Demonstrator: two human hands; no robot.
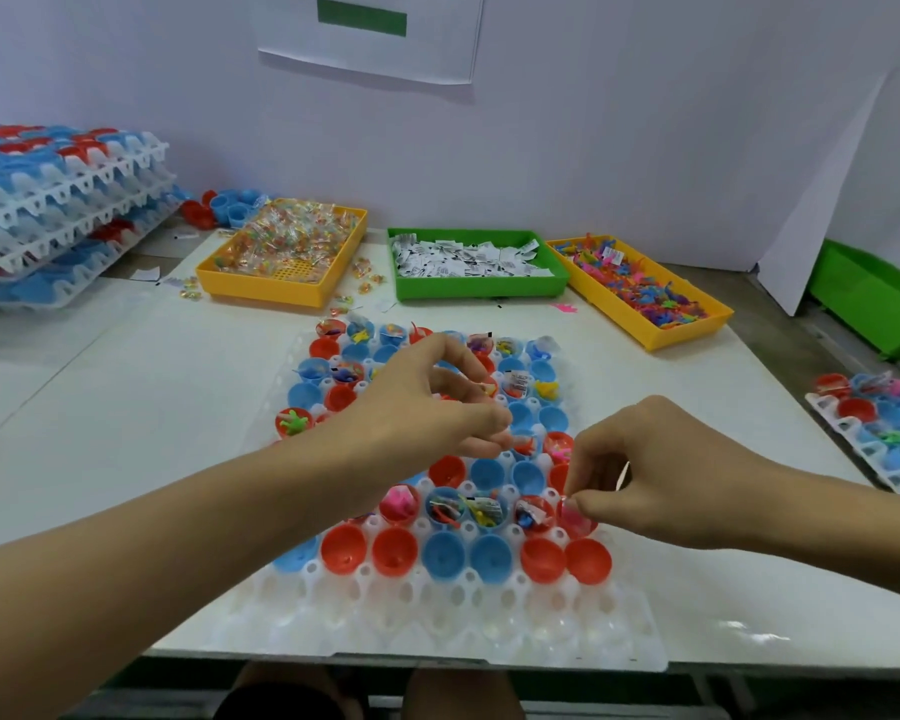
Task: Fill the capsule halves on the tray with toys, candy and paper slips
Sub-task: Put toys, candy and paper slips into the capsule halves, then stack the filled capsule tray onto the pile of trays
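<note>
While our left hand pinches small toys, our right hand pinches candy directly above the red cup, empties at six o'clock.

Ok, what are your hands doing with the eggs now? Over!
Left hand pinching small bits above the tray. Right hand dropping something into a red cup. Front row of cups empty. Nothing in the way.
</note>
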